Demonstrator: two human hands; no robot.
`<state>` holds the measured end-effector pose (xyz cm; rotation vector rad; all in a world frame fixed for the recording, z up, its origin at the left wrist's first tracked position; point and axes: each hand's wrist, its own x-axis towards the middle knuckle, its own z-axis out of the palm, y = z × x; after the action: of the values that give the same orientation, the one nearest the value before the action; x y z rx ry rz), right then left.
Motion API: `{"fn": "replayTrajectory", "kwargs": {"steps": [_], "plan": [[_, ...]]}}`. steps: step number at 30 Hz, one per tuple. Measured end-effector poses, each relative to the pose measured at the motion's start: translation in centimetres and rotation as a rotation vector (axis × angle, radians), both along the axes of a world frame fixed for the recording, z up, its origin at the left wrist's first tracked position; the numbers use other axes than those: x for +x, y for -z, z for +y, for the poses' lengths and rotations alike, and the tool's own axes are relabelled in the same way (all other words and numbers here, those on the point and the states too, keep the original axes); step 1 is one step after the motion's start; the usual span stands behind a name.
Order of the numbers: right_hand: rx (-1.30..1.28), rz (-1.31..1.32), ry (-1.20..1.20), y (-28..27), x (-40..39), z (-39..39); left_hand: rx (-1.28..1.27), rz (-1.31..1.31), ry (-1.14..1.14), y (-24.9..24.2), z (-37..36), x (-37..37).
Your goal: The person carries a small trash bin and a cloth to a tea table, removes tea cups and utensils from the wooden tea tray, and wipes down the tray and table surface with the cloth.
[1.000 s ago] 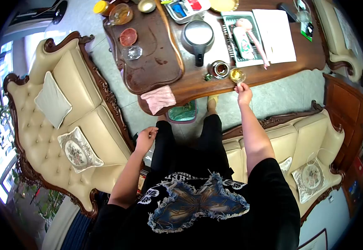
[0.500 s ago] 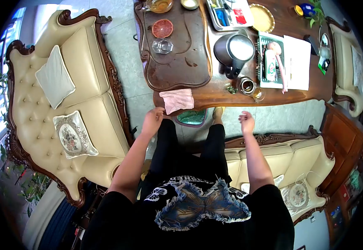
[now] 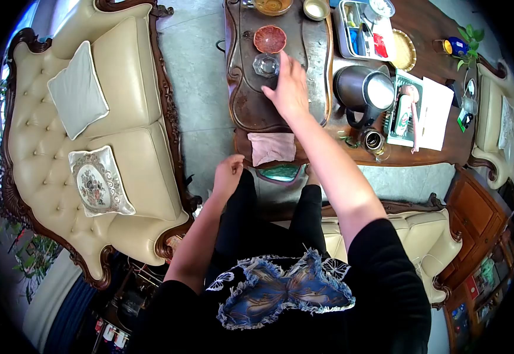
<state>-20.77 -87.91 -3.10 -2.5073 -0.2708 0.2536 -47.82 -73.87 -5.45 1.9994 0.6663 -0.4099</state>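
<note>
My right hand [image 3: 291, 91] reaches over the dark carved tea tray [image 3: 251, 106], thumb and fingers spread. Its fingertips are right at the rim of a small clear faceted glass cup [image 3: 265, 65]. Just beyond that cup stands a red patterned bowl [image 3: 270, 39]. My left hand [image 3: 228, 174] hangs in front of the table edge, above my left leg, fingers loosely curled with nothing in them. Near it, a folded pink cloth [image 3: 271, 148] lies along the table's front edge.
Right of the tray stand an electric kettle [image 3: 360, 91] and a dark-mouthed jar [image 3: 372, 140]. Farther right are a green basket [image 3: 393, 118] with a bottle and white papers [image 3: 438, 112]. A white tray [image 3: 344, 44] of small items sits behind. A bin [image 3: 280, 172] is below the edge.
My right hand has moved forward and left, from in front of the table to the glass cup. My left hand stays low near the edge. The view has shifted slightly.
</note>
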Motion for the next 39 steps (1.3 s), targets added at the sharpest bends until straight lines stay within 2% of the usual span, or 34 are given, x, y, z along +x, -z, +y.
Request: {"fn": "replayTrajectory", "kwargs": {"steps": [2, 4, 5, 7, 11, 14, 17, 19, 23, 32, 39], "plan": [[-0.073, 0.007, -0.012, 0.0, 1.8, 2.3, -0.014, 0.026, 0.01, -0.4, 0.6, -1.3], [-0.281, 0.19, -0.079, -0.5, 2.8, 3.8, -0.042, 0.075, 0.013, -0.2, 1.5, -2.5], [-0.285, 0.188, -0.078, -0.1, 3.0, 4.2, -0.046, 0.072, 0.014, -0.1, 2.1, -3.1], [-0.348, 0.037, -0.088, 1.0, 2.7, 4.5, -0.018, 0.111, 0.034, -0.1, 3.1, -4.1], [-0.343, -0.051, -0.143, 1.9, 2.4, 3.8, -0.034, 0.146, 0.0, 0.1, 4.9, -5.1], [-0.261, -0.155, -0.116, 0.8, 1.1, 2.7, -0.041, 0.118, -0.064, 1.3, 5.9, -5.8], [-0.154, -0.18, -0.059, -1.4, -1.3, 0.6, -0.03, 0.163, -0.041, 0.3, 5.7, -4.4], [-0.054, -0.091, 0.038, -2.8, -3.2, -1.5, -0.043, 0.138, -0.029, 0.2, 5.2, -3.8], [0.006, -0.058, 0.156, -4.3, -7.7, -7.0, -0.094, 0.099, -0.028, -0.3, 3.3, -1.8], [-0.162, -0.019, 0.231, -1.6, -14.4, -18.0, -0.114, 0.103, 0.091, -0.2, -0.3, 1.0], [-0.263, 0.039, 0.165, 1.5, -15.2, -20.2, -0.134, 0.135, 0.124, -0.8, -2.5, 1.8]]}}
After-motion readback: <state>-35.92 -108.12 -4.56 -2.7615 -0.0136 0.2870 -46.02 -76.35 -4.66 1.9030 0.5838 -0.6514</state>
